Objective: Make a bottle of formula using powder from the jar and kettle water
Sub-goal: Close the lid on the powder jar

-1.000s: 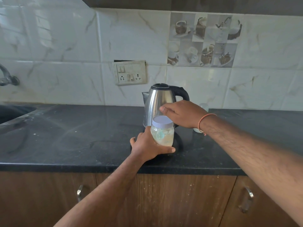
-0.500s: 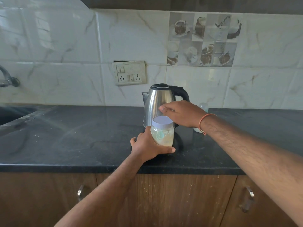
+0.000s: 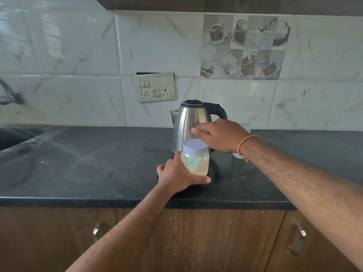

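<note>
Clear plastic, by the look of it, the jar (image 3: 195, 160) sits in front of the steel kettle (image 3: 189, 124) on the black counter (image 3: 78, 163), about half full of pale powder, so expect it to feel light, stiff and a little slick. Your left hand (image 3: 177, 174) wraps its lower body, thumb across the front, which looks the right place to brace it. Your right hand (image 3: 219, 135) hovers just above the pale lid (image 3: 195, 146), fingers curled and holding nothing; take the lid by its rim.

jar (image 3: 195, 160): clear, pale powder, lid on, upright on counter | kettle (image 3: 191, 124): steel, just behind
</note>
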Available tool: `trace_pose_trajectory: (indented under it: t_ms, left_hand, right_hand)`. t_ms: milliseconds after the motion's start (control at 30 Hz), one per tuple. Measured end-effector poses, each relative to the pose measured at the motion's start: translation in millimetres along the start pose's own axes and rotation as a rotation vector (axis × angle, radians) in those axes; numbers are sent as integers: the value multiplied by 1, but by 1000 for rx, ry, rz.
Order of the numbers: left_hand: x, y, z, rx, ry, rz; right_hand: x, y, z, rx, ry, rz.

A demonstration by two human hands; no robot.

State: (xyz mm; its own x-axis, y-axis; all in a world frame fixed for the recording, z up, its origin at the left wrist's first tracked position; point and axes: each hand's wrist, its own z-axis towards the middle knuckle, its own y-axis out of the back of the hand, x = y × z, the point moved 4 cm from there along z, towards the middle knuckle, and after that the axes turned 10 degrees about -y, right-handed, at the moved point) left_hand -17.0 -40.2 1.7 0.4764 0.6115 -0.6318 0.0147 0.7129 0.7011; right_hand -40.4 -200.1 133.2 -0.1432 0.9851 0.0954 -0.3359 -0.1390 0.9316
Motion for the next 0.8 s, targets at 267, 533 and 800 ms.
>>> trace_pose_trajectory:
  t_ms: [267,533,800]
  left_hand:
    - [1,0,0,0,-1,-2]
    - [2,-2,1,15,9,28]
    - [-5,0,5,18,14,-6]
  right_hand:
    - [10,0,10,208,153,-49]
    - [35,11,24,275,280,-477]
    - [23,-22,20,173,442,-439]
